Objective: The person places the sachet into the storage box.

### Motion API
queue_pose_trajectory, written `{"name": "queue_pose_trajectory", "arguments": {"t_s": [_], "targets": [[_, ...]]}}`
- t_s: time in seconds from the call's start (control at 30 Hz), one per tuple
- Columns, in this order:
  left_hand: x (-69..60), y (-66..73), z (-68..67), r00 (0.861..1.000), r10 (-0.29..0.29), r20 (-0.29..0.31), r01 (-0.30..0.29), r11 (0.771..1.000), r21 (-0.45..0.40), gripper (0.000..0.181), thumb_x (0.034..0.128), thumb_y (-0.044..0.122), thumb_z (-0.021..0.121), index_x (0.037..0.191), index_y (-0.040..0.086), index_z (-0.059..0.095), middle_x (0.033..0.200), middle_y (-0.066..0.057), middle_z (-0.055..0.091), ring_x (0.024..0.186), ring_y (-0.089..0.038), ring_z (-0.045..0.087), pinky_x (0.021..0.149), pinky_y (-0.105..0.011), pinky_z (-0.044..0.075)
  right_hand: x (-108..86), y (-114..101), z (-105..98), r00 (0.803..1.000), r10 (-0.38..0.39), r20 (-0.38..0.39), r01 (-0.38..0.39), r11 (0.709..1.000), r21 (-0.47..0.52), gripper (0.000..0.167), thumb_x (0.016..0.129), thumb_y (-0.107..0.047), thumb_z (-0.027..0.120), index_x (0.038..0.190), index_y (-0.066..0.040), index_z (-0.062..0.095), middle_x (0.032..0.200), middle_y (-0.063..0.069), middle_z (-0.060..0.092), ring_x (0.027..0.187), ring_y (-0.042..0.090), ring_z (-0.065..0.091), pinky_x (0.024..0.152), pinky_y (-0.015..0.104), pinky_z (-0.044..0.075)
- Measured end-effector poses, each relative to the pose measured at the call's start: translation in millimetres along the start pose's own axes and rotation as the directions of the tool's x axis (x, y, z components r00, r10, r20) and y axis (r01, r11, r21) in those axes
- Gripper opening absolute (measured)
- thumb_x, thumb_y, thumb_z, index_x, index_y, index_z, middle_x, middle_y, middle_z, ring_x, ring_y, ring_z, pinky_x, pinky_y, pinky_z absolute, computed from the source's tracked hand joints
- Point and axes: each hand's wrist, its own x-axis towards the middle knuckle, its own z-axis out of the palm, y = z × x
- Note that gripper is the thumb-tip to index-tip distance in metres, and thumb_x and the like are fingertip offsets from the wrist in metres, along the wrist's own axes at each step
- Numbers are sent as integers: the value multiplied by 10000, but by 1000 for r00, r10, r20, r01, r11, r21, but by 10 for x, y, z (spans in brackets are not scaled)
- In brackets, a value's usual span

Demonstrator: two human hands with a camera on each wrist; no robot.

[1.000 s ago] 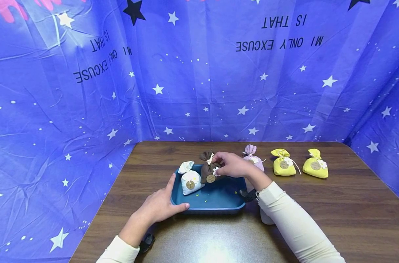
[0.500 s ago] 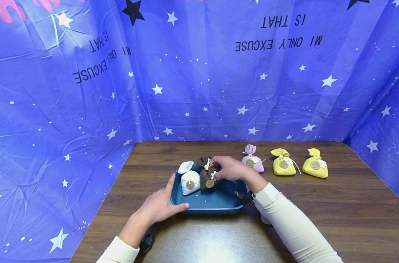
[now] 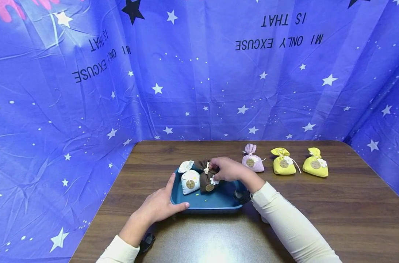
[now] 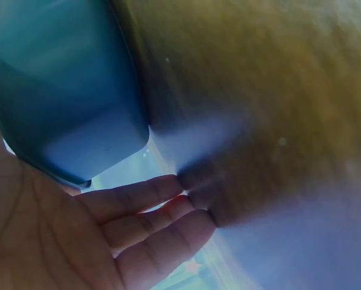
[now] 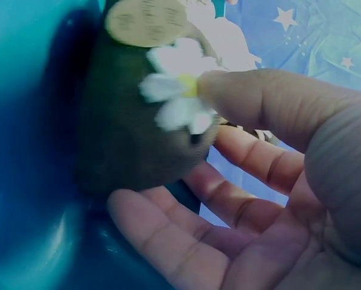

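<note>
A brown drawstring sachet [image 3: 205, 181] with a white flower and round tag stands in the blue tray [image 3: 215, 202]. My right hand [image 3: 231, 169] grips it near its tied neck. In the right wrist view, the thumb presses by the flower [image 5: 183, 84] and the fingers curl behind the sachet [image 5: 126, 133]. A white sachet [image 3: 190, 181] sits just left of it in the tray. My left hand [image 3: 158, 205] rests at the tray's front left corner, thumb along the front rim. The left wrist view shows its fingers [image 4: 168, 241] nearly straight beside the tray's outer wall [image 4: 72, 90].
Right of the tray, a pink sachet [image 3: 253, 162] and two yellow sachets, one nearer [image 3: 284, 166] and one farther right [image 3: 315, 166], sit on the wooden table [image 3: 317, 204]. A blue star-printed cloth [image 3: 219, 91] hangs behind and on both sides.
My right hand has lowered the brown sachet slightly leftward and down into the tray, closer to the white one. The left hand has stayed in place.
</note>
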Motion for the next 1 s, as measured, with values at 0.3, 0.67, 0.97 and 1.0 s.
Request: {"name": "queue_pose_trajectory", "arguments": {"t_s": [0.3, 0.67, 0.97, 1.0], "targets": [[-3, 4, -2, 1000, -4, -4, 4, 1000, -5, 1187, 761, 723, 680, 1600, 97, 120, 1252, -232, 632, 1086, -374, 638, 895, -534, 487, -40, 1, -46, 1000, 21, 19, -22, 1000, 20, 279, 776, -65, 774, 1019, -40, 639, 938, 47, 630, 880, 195, 569, 816, 346, 462], [6, -7, 7, 1000, -10, -4, 10, 1000, 0, 1197, 755, 738, 672, 1601, 102, 113, 1253, -233, 632, 1089, -367, 639, 897, -528, 488, -217, -12, -171, 999, 6, -35, -9, 998, -68, 311, 763, -80, 765, 1049, -38, 650, 975, 94, 653, 871, 210, 593, 804, 360, 476], [4, 8, -3, 1000, -13, 10, 13, 1000, 1, 1191, 763, 736, 667, 1603, 106, 105, 1275, -232, 621, 1110, -369, 630, 905, -529, 486, -457, 105, -318, 1000, 27, -17, -26, 997, 72, 335, 826, -80, 760, 1121, 10, 629, 1063, 137, 638, 922, 238, 633, 820, 384, 514], [5, 9, -4, 1000, -13, 11, 13, 1000, 0, 1189, 765, 734, 667, 1603, 106, 104, 1277, -232, 620, 1112, -369, 629, 907, -529, 485, -489, 125, -333, 999, 30, -13, -29, 996, 88, 336, 833, -78, 757, 1129, 16, 626, 1076, 146, 639, 952, 267, 637, 844, 404, 513]]}}
